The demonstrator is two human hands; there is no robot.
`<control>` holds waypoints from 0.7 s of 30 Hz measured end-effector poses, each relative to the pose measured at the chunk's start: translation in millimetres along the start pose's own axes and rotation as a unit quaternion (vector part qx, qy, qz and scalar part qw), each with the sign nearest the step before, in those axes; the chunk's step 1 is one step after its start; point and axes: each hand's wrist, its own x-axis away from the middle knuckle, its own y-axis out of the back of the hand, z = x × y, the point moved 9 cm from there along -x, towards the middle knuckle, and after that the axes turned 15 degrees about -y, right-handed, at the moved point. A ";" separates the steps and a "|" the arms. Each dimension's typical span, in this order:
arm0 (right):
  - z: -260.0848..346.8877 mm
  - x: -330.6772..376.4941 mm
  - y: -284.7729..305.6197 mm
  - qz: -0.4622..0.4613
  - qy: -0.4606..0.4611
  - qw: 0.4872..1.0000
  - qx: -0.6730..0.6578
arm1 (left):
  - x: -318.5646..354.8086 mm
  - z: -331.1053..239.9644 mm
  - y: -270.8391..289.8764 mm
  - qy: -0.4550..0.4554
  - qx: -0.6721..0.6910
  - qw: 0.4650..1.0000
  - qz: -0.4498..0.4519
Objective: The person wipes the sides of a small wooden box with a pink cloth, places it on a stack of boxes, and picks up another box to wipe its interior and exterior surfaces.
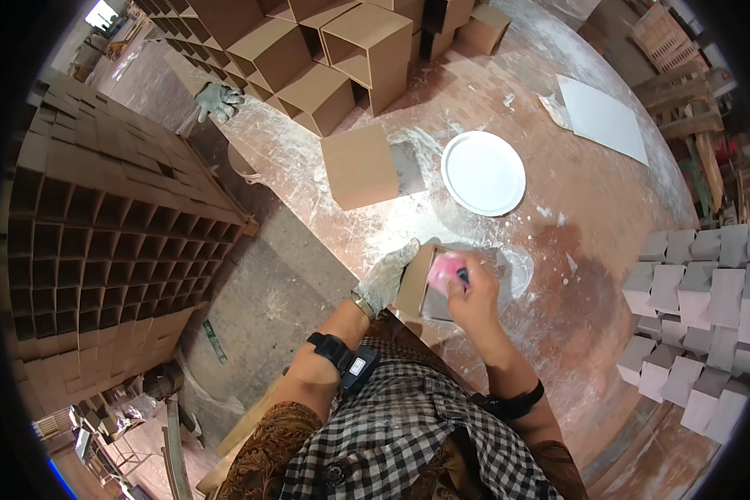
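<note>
My left hand [390,277], in a pale work glove, grips the left side of a small open cardboard box [412,287] at the near edge of the table. My bare right hand [475,298] is closed around a pink, slightly blurred object [445,269] with a dark spot, its exact kind unclear. That object is over the box's pale inner side. Beyond the hands lies a round white dish [483,173] with a raised rim. Left of it stands another brown cardboard box [358,168], closed on the sides that show.
Open cardboard boxes [308,96] are stacked at the far side of the table [583,225], which has white smears. A grey glove [218,102] lies at its left edge. A white sheet [604,121] rests far right. Stacked boxes rise left [100,217] and grey-white ones right [696,287].
</note>
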 end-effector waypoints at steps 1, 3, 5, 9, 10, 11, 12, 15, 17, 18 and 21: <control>-3.1 -2.7 -3.0 -0.001 0.000 1.000 0.000 | -0.5 -4.4 -3.8 -0.035 -0.039 0.998 0.033; -26.9 -7.1 7.7 -0.084 -0.100 0.991 0.012 | 6.5 -4.7 -23.5 -0.014 0.024 1.000 0.011; -19.6 -0.8 11.9 -0.085 -0.109 0.989 0.047 | 8.7 1.9 -22.6 0.006 0.087 0.996 -0.012; -45.8 0.2 27.4 -0.097 -0.191 0.968 0.131 | 6.4 13.5 -1.5 -0.039 -0.015 0.999 -0.020; -52.1 -1.1 32.9 -0.100 -0.192 0.967 0.135 | 7.0 18.2 1.0 -0.026 0.032 0.998 -0.055; -62.1 -1.4 39.4 -0.100 -0.218 0.958 0.160 | 8.6 17.6 -3.1 -0.023 0.034 0.998 -0.052; -70.1 -1.0 44.9 -0.101 -0.244 0.947 0.184 | 10.3 12.6 -4.8 -0.035 0.014 0.998 -0.055; -72.8 -2.3 53.9 -0.096 -0.263 0.936 0.214 | 11.9 8.7 -11.6 -0.035 0.029 0.998 -0.049; -62.2 -4.1 54.3 -0.070 -0.261 0.931 0.246 | 12.3 10.9 -15.0 -0.023 0.064 0.997 -0.040; -59.0 -4.5 50.7 -0.041 -0.257 0.925 0.275 | 12.3 11.8 -12.4 -0.025 0.052 0.997 -0.044; -67.7 0.8 53.0 -0.008 -0.280 0.907 0.314 | 9.6 17.6 -8.8 -0.025 0.050 0.997 -0.046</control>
